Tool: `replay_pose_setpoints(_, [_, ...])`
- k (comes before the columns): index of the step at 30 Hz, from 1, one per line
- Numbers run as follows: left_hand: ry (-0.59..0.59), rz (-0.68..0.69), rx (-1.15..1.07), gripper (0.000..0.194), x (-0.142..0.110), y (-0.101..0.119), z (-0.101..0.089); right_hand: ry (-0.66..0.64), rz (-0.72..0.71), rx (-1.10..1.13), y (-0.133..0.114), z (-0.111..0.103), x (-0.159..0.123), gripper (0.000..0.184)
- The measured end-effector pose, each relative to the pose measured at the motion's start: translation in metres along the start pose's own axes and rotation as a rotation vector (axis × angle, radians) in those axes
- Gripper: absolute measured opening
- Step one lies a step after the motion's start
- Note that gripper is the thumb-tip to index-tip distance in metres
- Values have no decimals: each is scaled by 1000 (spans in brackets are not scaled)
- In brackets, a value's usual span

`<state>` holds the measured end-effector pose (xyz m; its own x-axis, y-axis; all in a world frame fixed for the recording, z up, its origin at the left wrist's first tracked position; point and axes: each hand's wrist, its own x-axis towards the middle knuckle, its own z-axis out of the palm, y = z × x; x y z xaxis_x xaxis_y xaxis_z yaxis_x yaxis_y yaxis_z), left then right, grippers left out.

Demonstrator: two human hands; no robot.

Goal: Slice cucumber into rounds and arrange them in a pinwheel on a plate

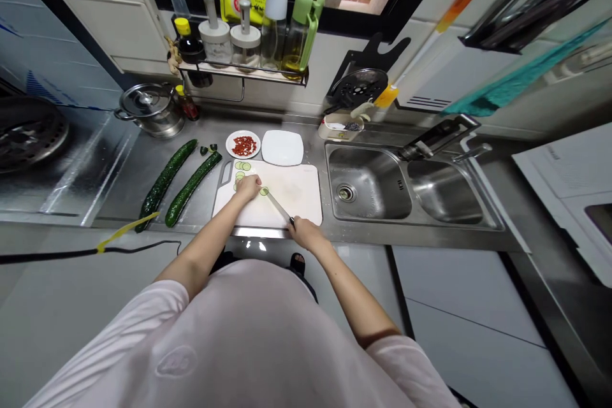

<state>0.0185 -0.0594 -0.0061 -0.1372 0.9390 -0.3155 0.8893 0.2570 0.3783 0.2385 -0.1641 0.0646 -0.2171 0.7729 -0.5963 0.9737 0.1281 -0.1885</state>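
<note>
Head view: slicing, apparently. The right hand (307,233) grips a knife (280,205) at the cutting board's (299,188) near edge; the left hand (248,187) curls, its hold unclear. Slices (246,166) lie near the far-left corner; another cut calls for even spacing.

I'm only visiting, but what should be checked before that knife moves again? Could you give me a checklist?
1. Knife held by its handle: ok, the right hand grips it.
2. Left hand safely away from the blade: cannot tell; it is close to the blade's tip, and its fingers are too small to make out.
3. Cutting board lying flat on the counter: looks ok; whether it could slip, cannot tell.
4. Whole board clear for cutting: not ok, pale green slices lie near its far left corner.
5. Long cucumbers out of the knife's way: ok, both lie left of the board.
</note>
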Motion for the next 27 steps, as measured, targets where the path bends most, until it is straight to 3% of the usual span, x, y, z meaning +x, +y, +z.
replay_pose_setpoints(14, [-4, -1, 9, 15, -1, 1, -1, -19, 15, 31, 11, 7, -19, 38])
replay_pose_setpoints(27, [-21, -1, -7, 15, -3, 3, -4, 9, 3, 41, 1, 8, -2, 38])
